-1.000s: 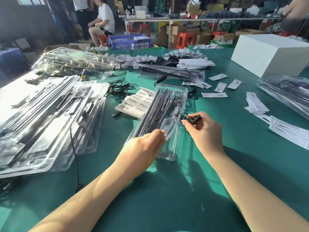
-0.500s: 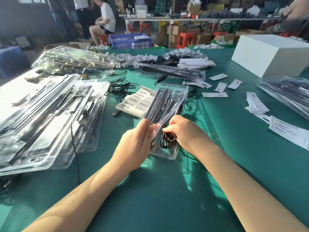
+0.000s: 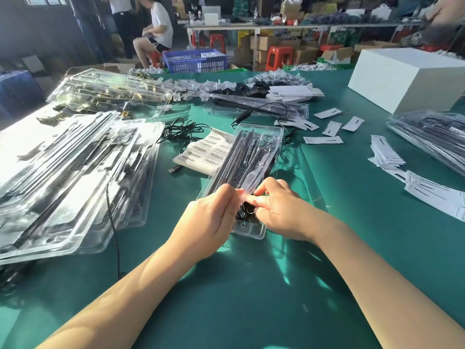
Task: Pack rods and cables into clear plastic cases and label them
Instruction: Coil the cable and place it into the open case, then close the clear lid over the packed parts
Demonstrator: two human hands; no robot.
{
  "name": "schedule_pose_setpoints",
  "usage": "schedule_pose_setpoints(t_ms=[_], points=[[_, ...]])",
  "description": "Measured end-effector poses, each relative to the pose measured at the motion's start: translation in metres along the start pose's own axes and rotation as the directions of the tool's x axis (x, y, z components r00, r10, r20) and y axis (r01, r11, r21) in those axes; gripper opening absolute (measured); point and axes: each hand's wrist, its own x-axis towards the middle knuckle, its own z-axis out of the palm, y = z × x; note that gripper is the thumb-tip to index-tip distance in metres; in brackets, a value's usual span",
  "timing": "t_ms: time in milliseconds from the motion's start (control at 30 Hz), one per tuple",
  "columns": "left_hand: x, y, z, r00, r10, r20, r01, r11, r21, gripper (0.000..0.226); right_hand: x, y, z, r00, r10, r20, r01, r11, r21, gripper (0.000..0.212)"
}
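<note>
While lit by hard side light, head view only:
Clear case (image 3: 251, 157): long, shallow, transparent; lying on green table (image 3: 251, 298), far end angled up-right; near end under both hands.
Rods (image 3: 235, 159): dark, thin, packed lengthwise along the case's left side.
Cable (image 3: 242, 212): black, coiled at the case's near end, between the hands.
Left hand (image 3: 206, 220): fingers curled, pinching a thin clear flap at the near end.
Right hand (image 3: 281, 210): fingers curled, thumb and fingertips pinching the same flap.
Barcode labels (image 3: 203, 152): white sheet touching the case's left edge.
Stacked cases (image 3: 75, 167): glaring pile, far left.
</note>
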Motion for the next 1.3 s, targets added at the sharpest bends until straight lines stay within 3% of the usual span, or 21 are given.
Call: schedule_pose_setpoints(t_ms=[100, 167, 233, 400, 600, 667, 733, 800, 833, 933, 1067, 1133, 1233, 1300], points=[[-0.004, 0.003, 0.003, 0.996, 0.051, 0.067, -0.057, 0.994, 0.088, 0.035, -0.002, 0.0, 0.006, 0.988, -0.039, -0.152, 0.022, 0.994, -0.107, 0.039], [-0.005, 0.004, 0.003, 0.993, 0.082, 0.09, -0.093, 0.988, 0.125, 0.037, -0.004, -0.002, 0.01, 0.932, -0.027, -0.362, -0.02, 0.992, -0.124, 0.029], [-0.004, 0.005, 0.003, 0.989, 0.108, 0.097, -0.121, 0.983, 0.138, 0.044, -0.005, -0.004, 0.01, 0.896, 0.005, -0.444, -0.069, 0.99, -0.126, 0.027], [-0.004, 0.007, 0.001, 0.988, 0.109, 0.105, -0.122, 0.984, 0.128, 0.043, -0.008, 0.003, 0.012, 0.875, -0.078, -0.477, 0.004, 0.988, -0.154, 0.018], [-0.001, 0.01, -0.005, 0.981, 0.037, 0.193, -0.06, 0.991, 0.116, 0.052, -0.009, 0.0, 0.01, 0.894, -0.059, -0.444, -0.035, 0.979, -0.202, 0.021], [-0.001, 0.009, -0.004, 0.968, 0.055, 0.246, -0.098, 0.981, 0.166, 0.05, -0.01, 0.005, 0.006, 0.911, 0.034, -0.411, -0.068, 0.995, -0.067, 0.019], [-0.002, 0.008, -0.003, 0.947, 0.109, 0.303, -0.2, 0.937, 0.287, 0.056, -0.012, 0.013, -0.001, 0.946, 0.142, -0.291, -0.082, 0.974, 0.211, 0.016], [-0.002, 0.008, -0.003, 0.93, 0.141, 0.338, -0.27, 0.888, 0.372, 0.062, -0.016, 0.019, -0.008, 0.968, 0.187, -0.168, -0.081, 0.865, 0.495, 0.018], [-0.002, 0.007, -0.002, 0.922, 0.145, 0.358, -0.285, 0.881, 0.377, 0.062, -0.018, 0.022, -0.011, 0.964, 0.202, -0.171, -0.075, 0.828, 0.555, 0.02], [-0.002, 0.006, 0.002, 0.915, 0.151, 0.375, -0.29, 0.892, 0.347, 0.055, -0.02, 0.031, -0.015, 0.912, 0.276, -0.304, -0.084, 0.85, 0.52, 0.018], [-0.002, 0.006, 0.003, 0.919, 0.142, 0.369, -0.273, 0.903, 0.331, 0.05, -0.017, 0.027, -0.006, 0.918, 0.211, -0.336, -0.089, 0.934, 0.345, 0.01], [-0.003, 0.005, 0.004, 0.928, 0.141, 0.344, -0.257, 0.912, 0.32, 0.049, -0.015, 0.022, -0.002, 0.91, 0.217, -0.352, -0.089, 0.934, 0.345, 0.013], [-0.003, 0.006, 0.008, 0.941, 0.153, 0.302, -0.258, 0.901, 0.35, 0.046, -0.014, 0.021, -0.003, 0.932, 0.258, -0.255, -0.156, 0.92, 0.36, 0.009], [-0.002, 0.008, 0.013, 0.947, 0.155, 0.283, -0.257, 0.893, 0.37, 0.043, -0.01, 0.028, -0.013, 0.885, 0.312, -0.346, -0.188, 0.918, 0.348, 0.011]])
